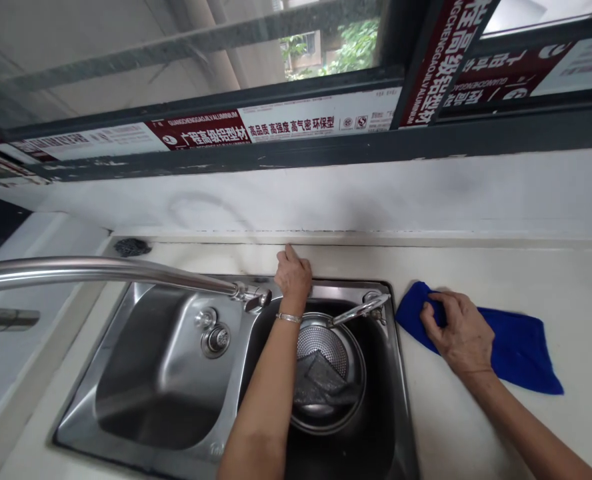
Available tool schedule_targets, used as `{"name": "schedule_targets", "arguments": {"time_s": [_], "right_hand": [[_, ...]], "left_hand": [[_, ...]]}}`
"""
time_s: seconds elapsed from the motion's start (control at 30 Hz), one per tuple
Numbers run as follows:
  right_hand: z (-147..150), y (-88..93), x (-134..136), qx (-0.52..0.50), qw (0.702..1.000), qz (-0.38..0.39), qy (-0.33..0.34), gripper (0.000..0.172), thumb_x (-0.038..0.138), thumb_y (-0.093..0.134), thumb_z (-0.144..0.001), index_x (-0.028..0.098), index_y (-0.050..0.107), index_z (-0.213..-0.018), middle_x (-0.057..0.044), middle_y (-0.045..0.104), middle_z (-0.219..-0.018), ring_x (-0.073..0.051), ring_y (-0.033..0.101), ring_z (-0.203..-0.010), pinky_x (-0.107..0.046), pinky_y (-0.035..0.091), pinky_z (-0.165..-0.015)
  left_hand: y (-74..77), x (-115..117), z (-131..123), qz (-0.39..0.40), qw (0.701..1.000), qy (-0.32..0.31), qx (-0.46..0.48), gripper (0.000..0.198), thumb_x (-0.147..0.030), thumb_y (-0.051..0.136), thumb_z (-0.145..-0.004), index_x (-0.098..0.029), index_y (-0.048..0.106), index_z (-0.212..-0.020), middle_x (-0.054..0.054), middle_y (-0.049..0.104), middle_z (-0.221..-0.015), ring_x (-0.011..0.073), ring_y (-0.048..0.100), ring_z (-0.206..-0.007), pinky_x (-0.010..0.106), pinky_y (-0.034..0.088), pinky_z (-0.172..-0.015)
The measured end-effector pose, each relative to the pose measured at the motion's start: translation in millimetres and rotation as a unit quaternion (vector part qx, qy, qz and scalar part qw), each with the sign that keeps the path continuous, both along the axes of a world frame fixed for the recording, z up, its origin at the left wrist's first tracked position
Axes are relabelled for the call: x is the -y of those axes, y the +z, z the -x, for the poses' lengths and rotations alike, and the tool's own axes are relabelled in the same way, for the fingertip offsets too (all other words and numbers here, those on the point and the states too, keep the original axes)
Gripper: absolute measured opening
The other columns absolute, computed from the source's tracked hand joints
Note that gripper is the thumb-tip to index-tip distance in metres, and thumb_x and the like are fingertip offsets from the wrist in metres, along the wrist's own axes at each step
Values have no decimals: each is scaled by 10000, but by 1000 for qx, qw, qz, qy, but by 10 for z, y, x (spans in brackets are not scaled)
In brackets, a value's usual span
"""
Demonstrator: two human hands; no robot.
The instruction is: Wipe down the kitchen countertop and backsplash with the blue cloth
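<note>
**Left hand** point(293, 277): grip open, fingers straight and together, palm down, holding nothing. The fingertips point(288, 252) touch the cream stone surface point(526, 280) at its back edge, behind the sink; the forearm, with a thin metal bracelet point(289, 318), passes over the right-hand bowl.

**Right hand** point(459, 333): grip partly closed, fingers curled down onto a blue microfibre cloth point(519, 350) and gathering its near corner.

**Blue microfibre cloth**: lies flat on the surface, right of the sink and just beside its rim. Its long axis runs left to right, tilting slightly toward the person; the bunched end sits under the right hand, and the free end extends to the hand's right.

**Stainless steel double sink** point(141, 287): set into the surface, between the two hands' resting places. The left-hand bowl has a drain fitting point(215, 340) on its divider side.

**Round steel pan** point(326, 417): sits in the right-hand bowl, below the left forearm, with its long metal handle point(361, 310) angled up to the sink's far right corner. A perforated mesh disc point(322, 347) and a grey pad point(321, 383) lie within it.

**Gooseneck faucet** point(101, 270): brushed steel, spout reaching over the sink.

**Dark scouring pad** point(133, 247): on the surface at the back left.
</note>
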State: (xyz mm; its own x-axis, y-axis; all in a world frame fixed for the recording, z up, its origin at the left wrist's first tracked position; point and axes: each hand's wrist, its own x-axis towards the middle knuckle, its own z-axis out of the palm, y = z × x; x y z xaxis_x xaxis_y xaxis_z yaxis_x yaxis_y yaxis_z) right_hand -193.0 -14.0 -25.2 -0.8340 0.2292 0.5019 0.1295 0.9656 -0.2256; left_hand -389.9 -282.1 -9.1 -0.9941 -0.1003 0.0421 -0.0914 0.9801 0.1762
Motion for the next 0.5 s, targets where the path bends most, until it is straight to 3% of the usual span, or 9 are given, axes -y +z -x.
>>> {"name": "schedule_targets", "arguments": {"time_s": [0.33,0.5], "right_hand": [[48,-15,-6,-9,1000,-11,1,189,315,578,-961,182,665,-1063,-97,690,-1020,-245,677,-924,-329,534,-760],[321,-54,-67,-21,999,-24,-17,205,305,571,-960,165,680,-1063,-105,702,-990,-248,666,-912,-335,526,-769]], "left_hand": [[-51,79,-4,-21,999,-41,-8,501,-234,414,-990,-173,444,-1486,141,566,-1214,227,643,-928,313,483,-677],[6,148,-115,-42,990,-133,-12,506,-172,411,-988,-184,473,-1490,162,575,-1279,246,616,-1091,371,544,-915]]}}
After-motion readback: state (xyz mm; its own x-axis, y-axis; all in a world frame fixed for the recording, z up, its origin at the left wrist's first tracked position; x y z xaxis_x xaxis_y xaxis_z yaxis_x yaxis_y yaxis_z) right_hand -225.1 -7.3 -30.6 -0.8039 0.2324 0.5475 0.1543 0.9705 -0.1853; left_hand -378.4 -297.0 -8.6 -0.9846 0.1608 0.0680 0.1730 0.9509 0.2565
